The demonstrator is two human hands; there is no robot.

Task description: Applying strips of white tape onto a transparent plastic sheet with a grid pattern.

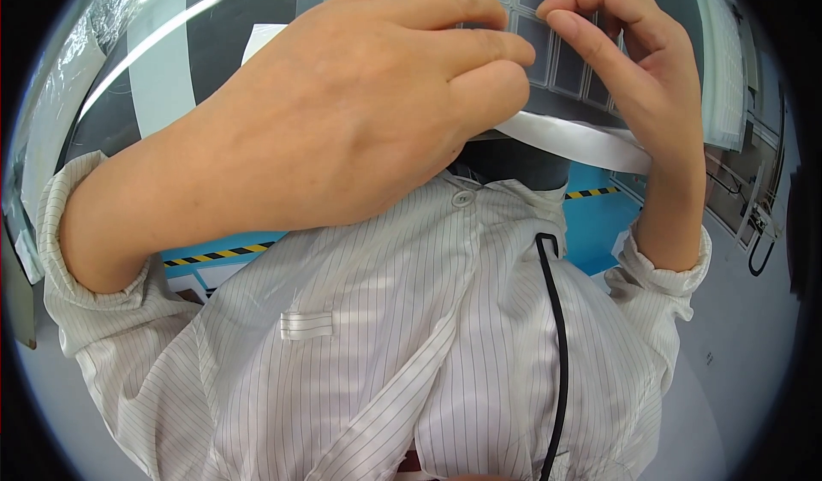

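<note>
My left hand point(377, 95) reaches across from the left, seen from its back. Its thumb and index finger lie close together and the other fingers are bent; anything between them is hidden. To the right, my right hand point(638, 61) is raised with thumb and index finger brought together in a pinch. I cannot make out what it holds, if anything. The two hands' fingertips face each other a short way apart, above a clear plastic tray point(533, 48) with several rectangular compartments. The left hand covers part of the tray.
The work surface has a pale front edge point(582, 143) close to my body. Crinkled clear plastic wrapping point(90, 35) lies at the far left. A white sheet point(257, 39) shows behind my left forearm. Further clear trays point(726, 61) stand at the right. A black cord point(558, 335) hangs down my striped garment.
</note>
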